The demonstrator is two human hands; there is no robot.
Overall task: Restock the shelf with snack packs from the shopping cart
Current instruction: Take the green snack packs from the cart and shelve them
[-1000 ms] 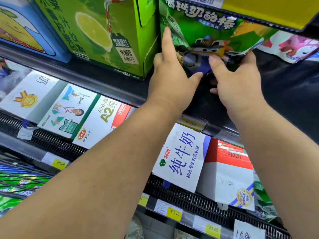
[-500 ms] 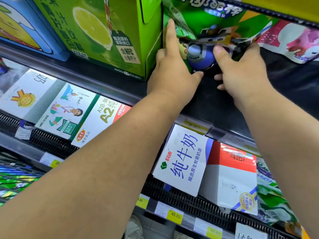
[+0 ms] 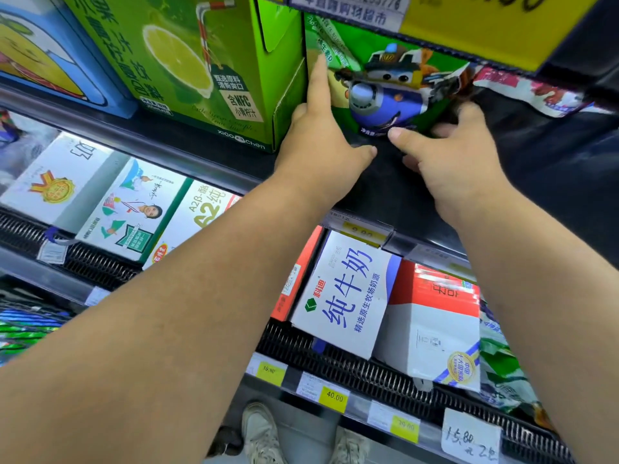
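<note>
A green snack pack printed with a blue cartoon plane stands upright on the dark shelf, pushed in beside a green lime-juice carton. My left hand rests against the pack's left edge, its index finger stretched up along it. On the pack's lower right corner my right hand pinches the bag between thumb and fingers. The cart's wire edge shows at the far left with green and blue packs inside.
A pink snack pack lies to the right on the same shelf. The shelf above carries a yellow price strip. Below, white milk cartons sit tilted on a black rack with price tags. My shoes show at the bottom.
Both hands have pushed the green pack further back and more upright on the shelf. My view has shifted up and closer to the shelf.
</note>
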